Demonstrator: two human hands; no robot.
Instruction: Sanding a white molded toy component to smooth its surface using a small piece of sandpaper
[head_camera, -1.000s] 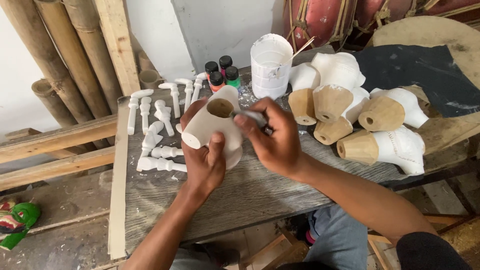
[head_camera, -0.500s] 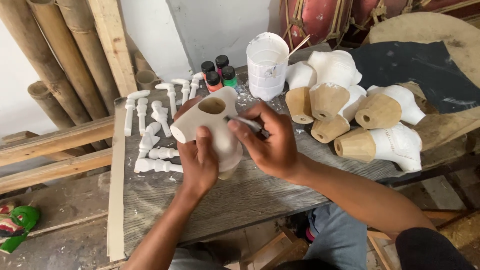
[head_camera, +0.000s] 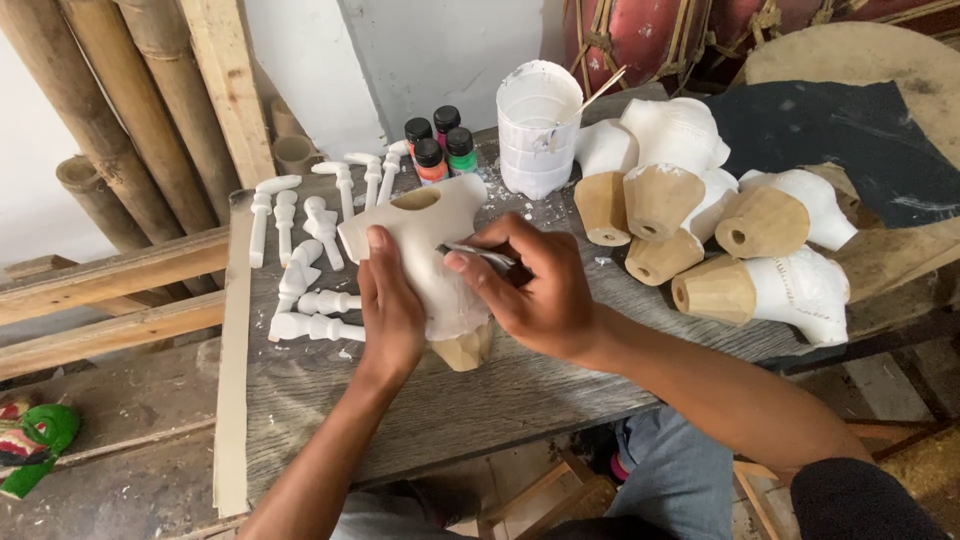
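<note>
My left hand (head_camera: 392, 305) grips a white-painted wooden torso piece (head_camera: 430, 240) and holds it tilted over the grey plank table (head_camera: 400, 390). The piece has a round hole at its top end and a bare wood base near the table. My right hand (head_camera: 535, 290) pinches a thin brush (head_camera: 480, 254) whose tip rests on the white surface. The lower side of the piece is hidden by both hands.
Several white turned limb pieces (head_camera: 310, 255) lie left of my hands. Small paint bottles (head_camera: 438, 145) and a white plastic cup (head_camera: 538, 130) holding a stick stand behind. Several white-and-bare wooden torsos (head_camera: 730, 230) pile up at right. Bamboo poles (head_camera: 110, 110) lean at left.
The torso piece has tilted and dropped closer to the table. My right hand moved the brush down along its white side while my left hand shifted its grip.
</note>
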